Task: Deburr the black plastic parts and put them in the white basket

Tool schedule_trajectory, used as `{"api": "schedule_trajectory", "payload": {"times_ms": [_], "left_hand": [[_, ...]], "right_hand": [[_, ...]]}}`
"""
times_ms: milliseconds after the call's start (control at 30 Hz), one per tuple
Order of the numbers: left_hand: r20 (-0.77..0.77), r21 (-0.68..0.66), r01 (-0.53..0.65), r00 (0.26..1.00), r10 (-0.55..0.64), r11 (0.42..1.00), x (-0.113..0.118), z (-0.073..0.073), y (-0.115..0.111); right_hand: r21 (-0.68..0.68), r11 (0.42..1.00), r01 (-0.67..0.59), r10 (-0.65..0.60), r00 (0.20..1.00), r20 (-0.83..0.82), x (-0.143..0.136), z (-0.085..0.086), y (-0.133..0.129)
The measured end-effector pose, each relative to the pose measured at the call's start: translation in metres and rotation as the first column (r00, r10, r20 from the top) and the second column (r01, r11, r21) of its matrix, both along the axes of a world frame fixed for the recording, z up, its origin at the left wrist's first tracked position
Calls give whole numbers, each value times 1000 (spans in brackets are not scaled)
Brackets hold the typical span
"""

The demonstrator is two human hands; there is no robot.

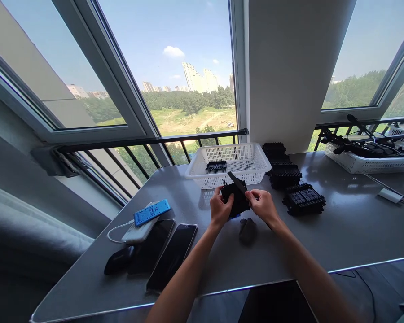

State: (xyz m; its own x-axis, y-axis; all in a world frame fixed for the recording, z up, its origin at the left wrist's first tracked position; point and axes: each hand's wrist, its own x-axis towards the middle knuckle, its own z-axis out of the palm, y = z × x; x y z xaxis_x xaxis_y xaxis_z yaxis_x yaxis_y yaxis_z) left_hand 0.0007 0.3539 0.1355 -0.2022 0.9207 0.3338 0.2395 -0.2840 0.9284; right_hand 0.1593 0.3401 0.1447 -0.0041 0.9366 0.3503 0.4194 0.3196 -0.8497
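My left hand grips a black plastic tray-like part by its left side, thumb across its face. In my right hand is a flat dark strip, pinched near its lower end and slanting up to the left across the part. Whether the strip is fixed to the part I cannot tell. Just below my hands, a dark grey lump lies on the table. Behind them stands a white perforated basket with a similar black part inside.
Stacks of black plastic parts stand right of the basket. Two phones, a blue-screened device and a black mouse lie at left. Another white basket holds dark gear and cables. A white adapter lies at right on the grey table.
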Motion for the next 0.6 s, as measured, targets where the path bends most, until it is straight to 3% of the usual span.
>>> {"api": "schedule_trajectory", "payload": {"times_ms": [200, 467, 600], "left_hand": [[-36, -1, 17, 999, -17, 1000, 1, 1, -1], [-39, -9, 12, 999, -12, 1000, -2, -4, 2], [-48, 0, -4, 999, 4, 1000, -2, -3, 3]], "right_hand": [[-29, 993, -117, 117, 993, -12, -6, -1, -2], [4, 1000, -1, 1, 997, 73, 2, 1, 1], [19, 1000, 17, -18, 999, 41, 5, -1, 3]]}}
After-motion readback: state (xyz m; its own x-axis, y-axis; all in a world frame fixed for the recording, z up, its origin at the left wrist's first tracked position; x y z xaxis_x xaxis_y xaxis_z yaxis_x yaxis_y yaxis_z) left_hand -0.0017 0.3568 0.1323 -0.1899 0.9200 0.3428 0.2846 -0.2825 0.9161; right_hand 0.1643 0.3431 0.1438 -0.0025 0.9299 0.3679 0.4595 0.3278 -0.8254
